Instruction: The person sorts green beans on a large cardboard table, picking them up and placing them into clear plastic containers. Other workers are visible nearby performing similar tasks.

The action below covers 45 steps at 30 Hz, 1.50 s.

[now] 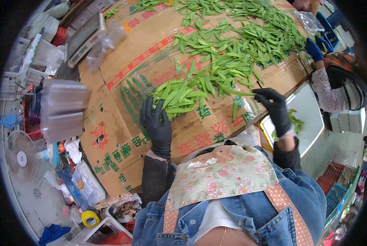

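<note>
Green snow pea pods (257,37) lie spread over a cardboard sheet (119,120) covering the table. My left hand (157,124), in a black glove, rests with its fingertips against the left edge of a small pile of pods (178,97); whether it grips any is hidden. In my right hand (272,107), also black-gloved, one end of a single pod (237,91) is pinched between thumb and finger, its other end pointing left over the loose pods. Another pod (234,110) lies alone on the cardboard near the table edge.
Clear plastic containers (65,107) stand stacked at the left, below a scale (86,40). A white foam box (309,123) with some pods is by my right arm. Blue-gloved hands of another person (315,49) reach to the far right pods. A white basket (109,232) sits lower left.
</note>
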Tool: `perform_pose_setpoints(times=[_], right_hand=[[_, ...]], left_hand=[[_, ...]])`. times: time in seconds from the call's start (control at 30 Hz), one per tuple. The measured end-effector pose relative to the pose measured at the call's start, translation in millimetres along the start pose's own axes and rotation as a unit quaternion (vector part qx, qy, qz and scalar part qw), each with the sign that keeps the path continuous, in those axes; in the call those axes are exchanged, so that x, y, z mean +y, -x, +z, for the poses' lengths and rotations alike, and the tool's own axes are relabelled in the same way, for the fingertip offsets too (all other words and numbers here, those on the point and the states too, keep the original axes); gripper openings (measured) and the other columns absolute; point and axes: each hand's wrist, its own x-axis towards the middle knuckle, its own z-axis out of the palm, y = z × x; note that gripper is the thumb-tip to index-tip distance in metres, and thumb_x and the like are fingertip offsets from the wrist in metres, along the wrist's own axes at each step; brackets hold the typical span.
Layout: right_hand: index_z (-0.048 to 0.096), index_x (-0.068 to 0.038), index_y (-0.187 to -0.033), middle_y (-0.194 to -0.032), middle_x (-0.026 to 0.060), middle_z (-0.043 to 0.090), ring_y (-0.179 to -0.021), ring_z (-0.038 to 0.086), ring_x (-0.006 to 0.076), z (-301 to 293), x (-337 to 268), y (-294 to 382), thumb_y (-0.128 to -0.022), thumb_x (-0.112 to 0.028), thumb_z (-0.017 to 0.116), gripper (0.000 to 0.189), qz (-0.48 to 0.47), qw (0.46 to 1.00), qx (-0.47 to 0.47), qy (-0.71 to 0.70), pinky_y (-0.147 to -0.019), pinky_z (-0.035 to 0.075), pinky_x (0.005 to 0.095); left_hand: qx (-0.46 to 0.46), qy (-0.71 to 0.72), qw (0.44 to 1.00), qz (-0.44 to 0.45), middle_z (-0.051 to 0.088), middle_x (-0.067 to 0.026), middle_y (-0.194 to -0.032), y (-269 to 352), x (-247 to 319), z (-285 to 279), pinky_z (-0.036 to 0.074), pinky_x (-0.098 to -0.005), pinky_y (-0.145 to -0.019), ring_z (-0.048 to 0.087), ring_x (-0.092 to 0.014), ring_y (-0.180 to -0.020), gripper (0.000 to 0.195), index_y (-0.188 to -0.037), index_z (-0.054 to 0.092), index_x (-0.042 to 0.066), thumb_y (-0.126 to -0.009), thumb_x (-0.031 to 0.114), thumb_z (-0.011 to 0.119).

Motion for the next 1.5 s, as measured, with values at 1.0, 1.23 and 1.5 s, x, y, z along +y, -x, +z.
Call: perform_pose_setpoints(times=[1.0,1.23,1.5], right_hand=[[0.065,-0.014,-0.098,-0.089,0.0085,0.057,-0.087,0.054,0.0286,75,58,-9,-0.076,-0.014,0.055,0.023,-0.207,0.895,-0.061,0.390,-0.072,0.041,0.0408],[0.036,-0.011,-0.138,-0.133,0.0127,0.043,-0.121,0.040,0.0332,97,59,-78,-0.072,-0.016,0.062,0.071,-0.179,0.877,0.090,0.437,-0.098,0.032,0.0456],[0.044,-0.014,-0.134,-0.109,0.0136,0.057,-0.100,0.052,0.0339,72,58,-154,-0.077,-0.019,0.066,0.062,-0.252,0.849,-0.117,0.450,-0.085,0.040,0.0440]], left_hand=[[-0.061,0.164,0.973,0.152,0.063,-0.0081,-0.091,-44,56,45,0.043,-0.0363,-0.079,0.057,-0.027,-0.087,0.029,-0.099,0.066,0.008,-0.072,-0.002,0.062],[0.055,0.126,0.990,-0.017,0.065,-0.0084,-0.098,-30,11,19,0.043,-0.0357,-0.085,0.058,-0.026,-0.094,0.023,-0.099,0.068,0.005,-0.079,-0.004,0.060],[0.074,0.055,0.991,-0.094,0.052,-0.0124,-0.127,-12,-10,5,0.032,-0.0395,-0.103,0.044,-0.029,-0.121,0.037,-0.118,0.058,0.003,-0.082,0.009,0.062]])
